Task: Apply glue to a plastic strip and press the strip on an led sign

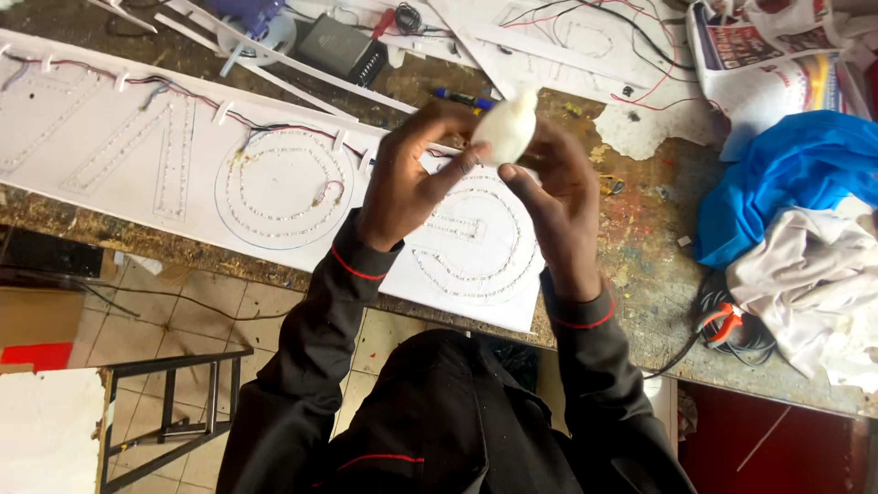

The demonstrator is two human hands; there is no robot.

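Black sleeves (pixel 302 366) nearest. My left hand (pixel 402 178) and right hand (pixel 558 201) both pinch white lump (pixel 506 128) above sign panel (pixel 274 183). Advise firm, even finger pressure, lump held over panel.

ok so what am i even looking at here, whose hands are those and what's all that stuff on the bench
This is one picture from a camera worn on a person's head, looking down at their own two bare hands in dark, red-trimmed sleeves. The left hand and right hand together hold a small white rounded object above a worn workbench. Beneath them lies a long white sign board with letter shapes outlined in rows of tiny lights and thin wires along its top edge. To the right sit a blue cloth, a white cloth and newspaper.
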